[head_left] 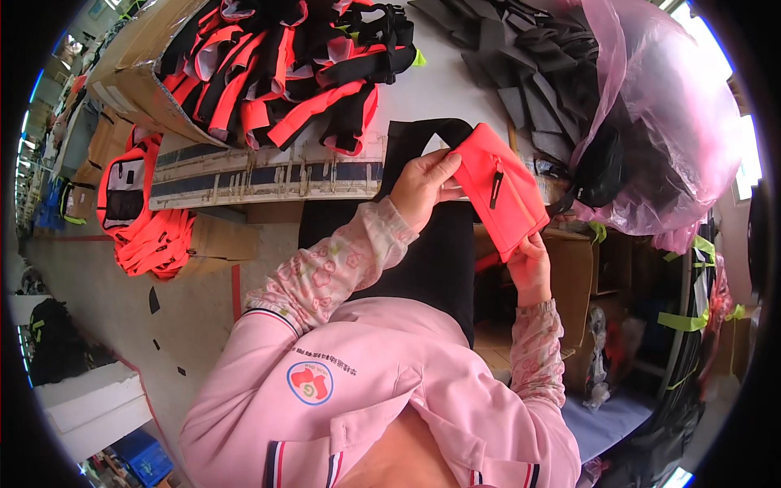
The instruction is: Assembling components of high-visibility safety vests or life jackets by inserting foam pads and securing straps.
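Between my two hands is a bright coral fabric pouch [503, 199], tilted, with a dark zipper pull on its face. My left hand [425, 185] pinches its upper left edge, the thumb lying on the fabric. At the lower right corner my right hand [529, 259] grips it from below, and some of those fingers are hidden behind it. A black fabric piece [400, 145] lies behind my left hand at the table's front edge; whether it joins the pouch I cannot tell. Near the pouch's right side sits a small black bag [600, 175].
Coral and black strips [281, 77] heap up on the table [268, 175], beside a cardboard box [138, 77]. Grey foam pieces [533, 69] lie at the far right, by a pink plastic bag [667, 106]. Coral items [150, 236] are stacked at the left.
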A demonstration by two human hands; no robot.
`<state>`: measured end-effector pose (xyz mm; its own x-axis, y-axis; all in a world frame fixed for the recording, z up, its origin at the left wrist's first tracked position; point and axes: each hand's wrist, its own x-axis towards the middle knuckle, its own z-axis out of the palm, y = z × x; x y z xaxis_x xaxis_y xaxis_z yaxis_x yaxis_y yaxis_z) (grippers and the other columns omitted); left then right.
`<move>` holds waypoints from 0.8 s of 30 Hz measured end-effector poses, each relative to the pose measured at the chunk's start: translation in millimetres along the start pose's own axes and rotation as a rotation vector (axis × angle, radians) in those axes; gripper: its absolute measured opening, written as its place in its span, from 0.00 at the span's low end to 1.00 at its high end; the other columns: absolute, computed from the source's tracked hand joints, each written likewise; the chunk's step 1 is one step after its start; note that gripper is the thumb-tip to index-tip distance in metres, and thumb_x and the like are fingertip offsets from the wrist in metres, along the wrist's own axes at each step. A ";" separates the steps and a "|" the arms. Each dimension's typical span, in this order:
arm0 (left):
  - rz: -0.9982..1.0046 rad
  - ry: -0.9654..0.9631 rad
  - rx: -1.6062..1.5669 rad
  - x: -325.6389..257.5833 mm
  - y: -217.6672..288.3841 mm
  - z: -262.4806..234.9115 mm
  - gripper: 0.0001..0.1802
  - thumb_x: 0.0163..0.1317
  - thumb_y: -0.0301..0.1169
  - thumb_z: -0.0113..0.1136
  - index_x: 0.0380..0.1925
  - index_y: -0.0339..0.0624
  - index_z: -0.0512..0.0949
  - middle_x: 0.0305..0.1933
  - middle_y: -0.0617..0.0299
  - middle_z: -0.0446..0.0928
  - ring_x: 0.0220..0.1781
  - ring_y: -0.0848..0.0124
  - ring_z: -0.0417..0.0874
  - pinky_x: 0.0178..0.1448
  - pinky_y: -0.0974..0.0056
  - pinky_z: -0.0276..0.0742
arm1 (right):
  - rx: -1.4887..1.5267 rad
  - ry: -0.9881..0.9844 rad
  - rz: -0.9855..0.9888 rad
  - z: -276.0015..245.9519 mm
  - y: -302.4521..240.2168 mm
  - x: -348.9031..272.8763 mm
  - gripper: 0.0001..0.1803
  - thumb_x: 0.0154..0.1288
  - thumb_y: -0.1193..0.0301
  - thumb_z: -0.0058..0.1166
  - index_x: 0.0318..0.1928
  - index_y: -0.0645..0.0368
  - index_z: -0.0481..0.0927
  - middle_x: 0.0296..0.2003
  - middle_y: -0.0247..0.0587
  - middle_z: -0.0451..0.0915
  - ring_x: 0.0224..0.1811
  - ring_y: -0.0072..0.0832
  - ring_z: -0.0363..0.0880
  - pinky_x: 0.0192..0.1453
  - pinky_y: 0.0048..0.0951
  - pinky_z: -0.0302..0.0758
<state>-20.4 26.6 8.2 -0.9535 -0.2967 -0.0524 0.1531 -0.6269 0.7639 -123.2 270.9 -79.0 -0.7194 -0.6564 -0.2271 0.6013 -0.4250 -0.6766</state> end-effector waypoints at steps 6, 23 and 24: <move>-0.166 -0.187 -0.303 -3.6 8.3 -13.8 0.26 0.65 0.51 0.41 0.48 0.39 0.72 0.54 0.56 0.72 0.56 0.61 0.72 0.63 0.51 0.62 | 0.020 0.001 0.039 21.5 -12.1 -5.0 0.26 0.61 0.79 0.44 0.61 0.62 0.59 0.58 0.43 0.67 0.57 0.33 0.69 0.59 0.33 0.69; -0.498 -0.389 0.277 -21.9 28.7 -29.3 0.15 0.65 0.34 0.49 0.41 0.30 0.74 0.43 0.49 0.77 0.40 0.59 0.81 0.47 0.61 0.77 | -0.395 0.167 -0.383 -7.7 -89.9 -19.6 0.12 0.57 0.80 0.46 0.43 0.62 0.73 0.39 0.33 0.76 0.38 0.20 0.74 0.42 0.21 0.71; -0.516 -0.456 0.398 -21.6 36.2 -41.1 0.16 0.65 0.35 0.49 0.38 0.29 0.75 0.41 0.49 0.78 0.38 0.61 0.82 0.44 0.62 0.78 | -0.501 0.215 -0.492 11.7 -120.4 -33.0 0.08 0.58 0.80 0.46 0.39 0.62 0.74 0.36 0.30 0.76 0.35 0.18 0.73 0.41 0.19 0.69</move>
<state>16.4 -19.3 10.6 -0.9041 0.3391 -0.2600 -0.3594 -0.2745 0.8919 -167.9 336.5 18.2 -0.9484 -0.3045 0.0882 -0.0031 -0.2690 -0.9631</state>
